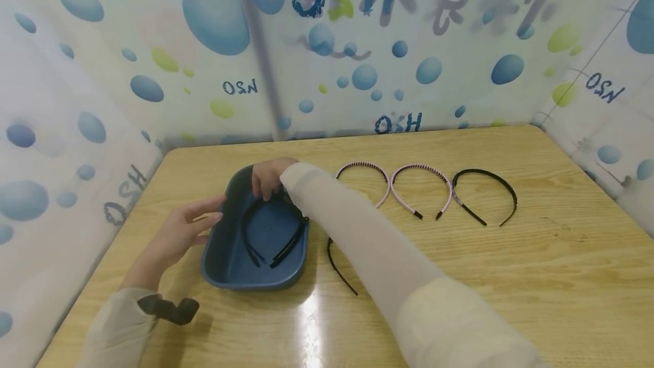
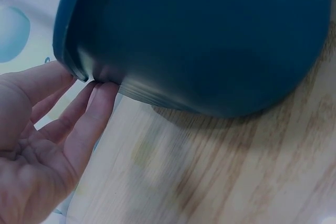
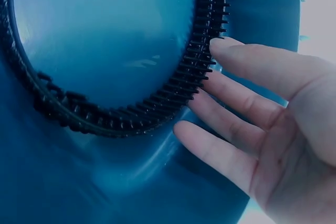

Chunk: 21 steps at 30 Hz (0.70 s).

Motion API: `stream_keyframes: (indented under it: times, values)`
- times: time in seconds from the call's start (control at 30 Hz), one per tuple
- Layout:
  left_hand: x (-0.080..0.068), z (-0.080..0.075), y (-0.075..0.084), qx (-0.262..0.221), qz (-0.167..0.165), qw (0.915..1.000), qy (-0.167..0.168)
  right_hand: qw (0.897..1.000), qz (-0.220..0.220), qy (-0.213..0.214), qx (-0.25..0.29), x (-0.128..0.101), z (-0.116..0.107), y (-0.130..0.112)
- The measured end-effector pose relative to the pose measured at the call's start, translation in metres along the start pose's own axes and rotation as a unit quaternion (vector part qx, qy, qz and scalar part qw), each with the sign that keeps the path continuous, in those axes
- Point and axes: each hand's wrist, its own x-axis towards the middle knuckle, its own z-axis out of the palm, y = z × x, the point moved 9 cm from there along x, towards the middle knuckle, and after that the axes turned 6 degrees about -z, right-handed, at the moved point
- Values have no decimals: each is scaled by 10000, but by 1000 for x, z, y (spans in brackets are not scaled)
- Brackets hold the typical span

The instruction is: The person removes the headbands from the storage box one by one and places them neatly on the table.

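While spread right hand (image 1: 268, 178) touches it, headband (image 1: 271, 231) in tub (image 1: 225, 268) opens toward person.

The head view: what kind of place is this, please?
Probably a small indoor work booth, not a shop. A wooden table stands enclosed by bubble-printed plastic curtains. On it are a blue tub and a row of headbands, with both hands at the tub.
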Motion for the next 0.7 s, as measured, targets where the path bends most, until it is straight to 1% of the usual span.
stream_keyframes:
  times: [0.17,0.37,0.6,0.7]
  values:
    - [0,0,1,-65,-47,10000,-26,9999,-15,32,-105,-1,0,-1]
    - [0,0,1,-17,-25,10000,-41,9998,63,115,113,0,0,2]
    - [0,2,0,-195,-90,9997,-124,9997,-31,204,94,5,1,2]
    - [0,2,1,-174,-93,9997,-118,9996,-31,250,104,4,0,2]
